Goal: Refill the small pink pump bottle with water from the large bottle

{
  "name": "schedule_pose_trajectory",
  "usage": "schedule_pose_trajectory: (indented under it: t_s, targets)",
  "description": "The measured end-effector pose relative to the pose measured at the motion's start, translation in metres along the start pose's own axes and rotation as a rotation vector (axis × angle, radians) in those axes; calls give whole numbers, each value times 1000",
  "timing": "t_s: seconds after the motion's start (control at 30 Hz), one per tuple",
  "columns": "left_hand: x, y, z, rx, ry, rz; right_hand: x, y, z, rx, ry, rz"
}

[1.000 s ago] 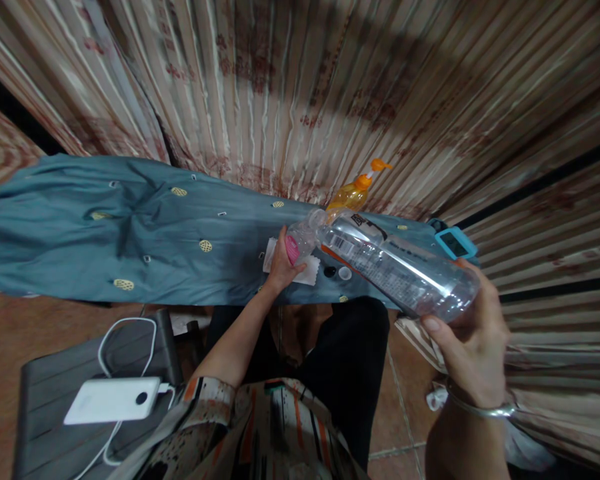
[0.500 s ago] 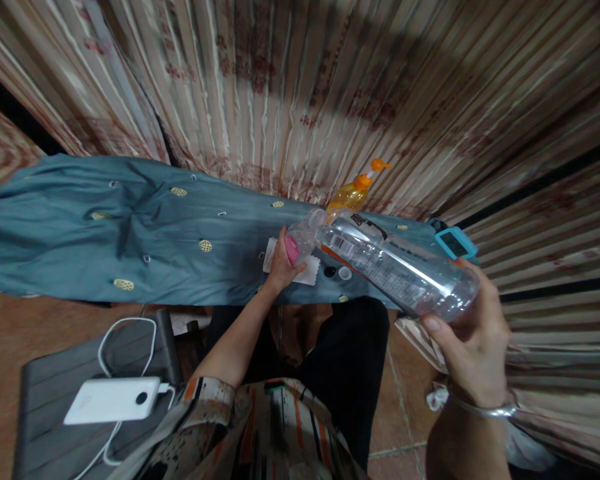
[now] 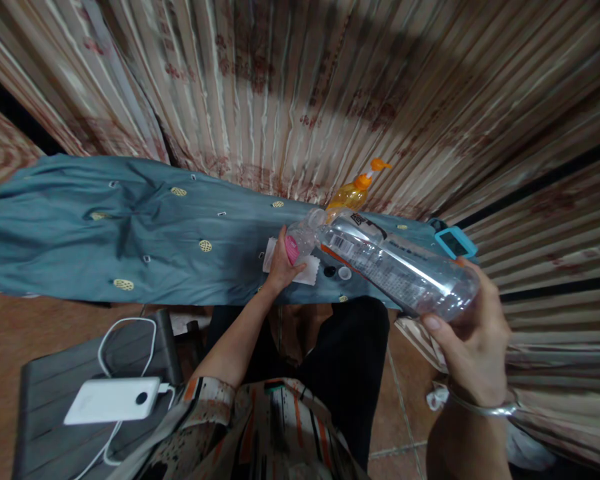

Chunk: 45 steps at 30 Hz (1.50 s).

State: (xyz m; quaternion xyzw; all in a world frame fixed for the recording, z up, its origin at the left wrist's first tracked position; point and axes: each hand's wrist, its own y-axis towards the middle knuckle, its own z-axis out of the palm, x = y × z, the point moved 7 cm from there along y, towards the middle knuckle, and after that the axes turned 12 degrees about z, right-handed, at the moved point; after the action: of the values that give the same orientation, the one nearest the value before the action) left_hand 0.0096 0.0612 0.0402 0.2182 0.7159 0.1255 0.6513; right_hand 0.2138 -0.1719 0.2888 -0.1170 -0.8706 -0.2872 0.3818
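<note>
My right hand [image 3: 473, 333] is closed round the base of a large clear plastic bottle [image 3: 395, 263], which tilts down to the left. Its neck end meets the mouth of a small clear bottle [image 3: 305, 235] with a pink label. Fingers of my left hand [image 3: 281, 261] wrap round that small bottle, tilted over the cloth. Whether the two mouths touch I cannot tell. Beneath lies a white wipe [image 3: 307, 272]. A black cap [image 3: 329, 272] and a white cap [image 3: 345, 273] rest beside it. Behind stands an orange pump bottle [image 3: 350, 195], partly hidden by the large bottle.
A teal patterned cloth [image 3: 175, 227] covers the long narrow table. A blue-framed digital timer [image 3: 455, 242] stands at its right end. Curtains [image 3: 290, 87] hang close behind and to the right. At lower left, a grey stool [image 3: 45, 380] bears a white power bank [image 3: 113, 400] with a cable.
</note>
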Motion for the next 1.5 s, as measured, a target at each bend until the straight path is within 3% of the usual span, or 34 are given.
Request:
schedule_pose_trajectory:
  t_s: [1.07, 1.5]
  targets:
    - [5, 0, 2, 11, 5, 57, 7, 2, 0, -12, 27, -59]
    - [-1, 1, 0, 2, -18, -1, 6, 2, 1, 6, 58, -57]
